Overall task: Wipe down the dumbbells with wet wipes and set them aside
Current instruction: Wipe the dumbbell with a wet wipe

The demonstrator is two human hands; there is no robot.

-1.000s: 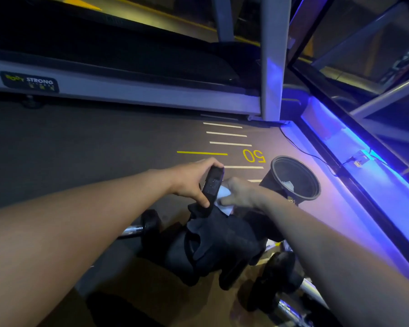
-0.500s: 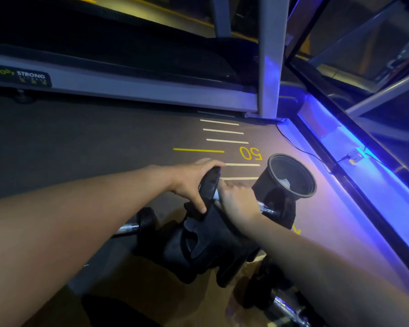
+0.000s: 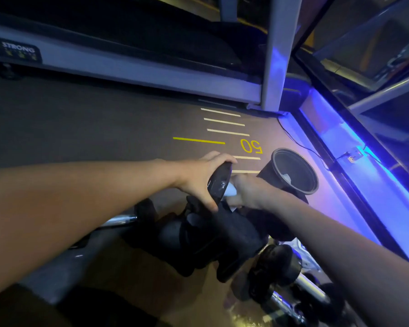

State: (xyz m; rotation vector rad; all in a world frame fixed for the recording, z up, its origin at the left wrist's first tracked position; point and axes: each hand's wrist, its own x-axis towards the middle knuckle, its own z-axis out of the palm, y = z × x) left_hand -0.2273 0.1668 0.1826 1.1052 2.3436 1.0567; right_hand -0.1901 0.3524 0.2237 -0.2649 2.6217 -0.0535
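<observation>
My left hand (image 3: 198, 178) grips the black end plate of a dumbbell (image 3: 219, 181), held above the floor. My right hand (image 3: 248, 191) holds a white wet wipe (image 3: 230, 191) pressed around the dumbbell's handle, right beside that plate. The handle and the far end are hidden behind my right hand. Below lie other black dumbbells: one with a chrome bar (image 3: 121, 219) at the left, one (image 3: 283, 270) at the lower right. A dark bundle (image 3: 213, 234) sits between them.
A black bin (image 3: 293, 171) stands tilted on the floor to the right, with a white scrap inside. A treadmill frame (image 3: 137, 74) runs along the back, its upright post (image 3: 273, 67) at centre. A blue-lit ledge (image 3: 354, 166) and a cable border the right side.
My right hand slid along the handle, out to the right and back against the plate; the white wipe shows again. My left hand kept its grip. The view shifted slightly.
</observation>
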